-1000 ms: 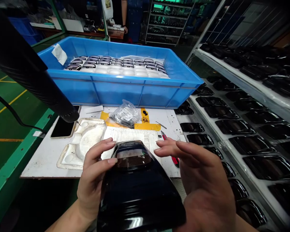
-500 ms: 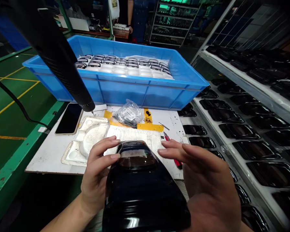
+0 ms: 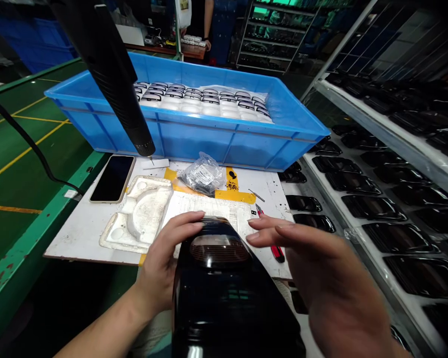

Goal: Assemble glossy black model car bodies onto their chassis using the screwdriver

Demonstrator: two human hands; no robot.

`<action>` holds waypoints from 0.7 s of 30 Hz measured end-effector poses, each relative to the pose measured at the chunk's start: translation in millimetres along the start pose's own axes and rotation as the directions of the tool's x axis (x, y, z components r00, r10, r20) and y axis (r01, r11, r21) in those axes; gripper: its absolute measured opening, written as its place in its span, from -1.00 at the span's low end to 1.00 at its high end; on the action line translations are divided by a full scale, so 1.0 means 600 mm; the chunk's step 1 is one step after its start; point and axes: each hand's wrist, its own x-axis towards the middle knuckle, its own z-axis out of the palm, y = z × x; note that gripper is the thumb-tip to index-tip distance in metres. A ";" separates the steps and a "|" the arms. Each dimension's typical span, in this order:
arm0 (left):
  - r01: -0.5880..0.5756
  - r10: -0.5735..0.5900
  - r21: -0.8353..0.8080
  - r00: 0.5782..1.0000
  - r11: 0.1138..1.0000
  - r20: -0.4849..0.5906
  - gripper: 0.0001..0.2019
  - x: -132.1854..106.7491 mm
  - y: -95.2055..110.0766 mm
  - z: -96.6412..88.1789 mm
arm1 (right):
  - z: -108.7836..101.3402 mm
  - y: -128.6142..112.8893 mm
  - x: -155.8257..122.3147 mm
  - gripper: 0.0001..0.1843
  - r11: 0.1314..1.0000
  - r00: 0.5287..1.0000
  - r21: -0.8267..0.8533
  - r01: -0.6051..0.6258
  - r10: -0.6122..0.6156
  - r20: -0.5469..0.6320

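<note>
Shifted inward, left hand [image 3: 166, 263] touches the black plastic shell [image 3: 231, 308], fingers together; right hand [image 3: 321, 268] spread just beside it.

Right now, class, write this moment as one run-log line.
left hand: cupped against glossy black housing | right hand: open, beside it, not touching | nearby: red utility knife on white board

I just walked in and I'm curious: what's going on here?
A person is handling a glossy black moulded part with a smoked lens, left hand against its side, right hand open beside it. Behind it, on a white workboard, lie a foam tray and a red utility knife. A blue crate sits beyond, with racks of black parts to the right.
</note>
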 end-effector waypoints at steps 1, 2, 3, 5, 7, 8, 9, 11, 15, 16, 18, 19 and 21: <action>-0.007 0.007 0.004 0.999 1.000 0.041 -0.60 0.003 -0.001 0.002 | -0.010 -0.004 0.014 -0.28 0.999 0.999 0.041 -0.034 0.033 0.040; -0.030 0.029 0.009 0.997 1.000 0.070 -0.61 0.005 -0.003 0.004 | -0.020 -0.007 0.031 -0.45 0.995 0.993 0.068 -0.076 0.069 0.100; -0.060 0.059 0.008 0.995 0.998 0.082 -0.62 0.007 -0.005 0.006 | -0.030 -0.011 0.049 -0.56 0.993 0.981 0.059 -0.102 0.090 0.170; -0.095 0.094 -0.001 0.993 0.996 0.075 -0.62 0.011 -0.008 0.010 | -0.045 -0.016 0.089 -0.56 0.995 0.928 -0.028 -0.096 0.100 0.358; -0.113 0.112 -0.003 0.991 0.994 0.067 -0.61 0.012 -0.011 0.014 | -0.053 -0.022 0.125 -0.52 0.993 0.849 -0.109 -0.053 0.102 0.518; -0.119 0.119 -0.005 0.991 0.993 0.061 -0.60 0.012 -0.011 0.015 | -0.056 -0.025 0.139 -0.52 0.990 0.815 -0.135 -0.026 0.099 0.571; -0.125 0.125 -0.008 0.991 0.992 0.054 -0.59 0.011 -0.012 0.016 | -0.057 -0.028 0.151 -0.52 0.989 0.790 -0.150 0.003 0.090 0.607; -0.139 0.139 -0.020 0.990 0.990 0.036 -0.56 0.010 -0.014 0.017 | -0.057 -0.035 0.165 -0.51 0.984 0.755 -0.167 0.056 0.068 0.652; -0.156 0.156 -0.035 0.988 0.987 0.016 -0.57 0.008 -0.015 0.018 | -0.055 -0.044 0.171 -0.48 0.969 0.720 -0.222 0.107 0.078 0.689; -0.153 0.154 -0.036 0.988 0.988 0.012 -0.59 0.008 -0.015 0.018 | -0.054 -0.045 0.171 -0.49 0.967 0.716 -0.227 0.113 0.079 0.694; -0.138 0.138 -0.042 0.990 0.990 -0.004 -0.60 0.006 -0.016 0.018 | -0.051 -0.048 0.170 -0.53 0.968 0.715 -0.217 0.128 0.062 0.697; -0.126 0.125 -0.046 0.992 0.991 -0.013 -0.60 0.006 -0.016 0.018 | -0.049 -0.049 0.169 -0.55 0.967 0.719 -0.209 0.145 0.043 0.694; -0.099 0.098 -0.055 0.995 0.994 -0.027 -0.62 0.005 -0.016 0.017 | -0.046 -0.052 0.169 -0.59 0.960 0.741 -0.198 0.198 -0.015 0.671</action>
